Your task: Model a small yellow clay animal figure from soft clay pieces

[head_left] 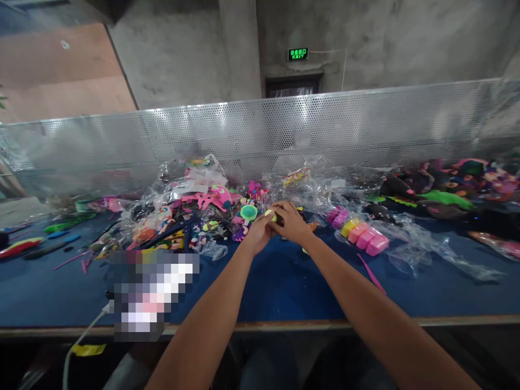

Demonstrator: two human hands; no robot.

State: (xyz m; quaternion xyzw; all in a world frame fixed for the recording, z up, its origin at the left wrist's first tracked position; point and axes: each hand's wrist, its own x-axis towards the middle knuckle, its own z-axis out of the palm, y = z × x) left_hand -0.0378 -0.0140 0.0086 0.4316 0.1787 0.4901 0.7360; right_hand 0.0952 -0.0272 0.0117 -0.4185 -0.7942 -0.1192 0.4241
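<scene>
Both hands meet over the middle of the blue table. My left hand (pixel 259 234) is closed on a small yellow-green piece (pixel 271 215), pinched near the thumb. From the other side my right hand (pixel 291 221) curls over the same spot, its fingers bent against a dark part beside the yellow-green piece; how the two parts join is hidden. Just left of my hands lies a round turquoise piece with a yellow-green rim (pixel 248 212). Behind it is a bright pink shape (pixel 255 189).
Colourful soft pieces and clear plastic bags (pixel 195 181) heap along the perforated metal panel (pixel 227 130). Pink and yellow blocks (pixel 368 236) in plastic lie to the right, by a thin pink strip (pixel 371 273). A pixelated, bright device with a cable (pixel 87 330) sits front left.
</scene>
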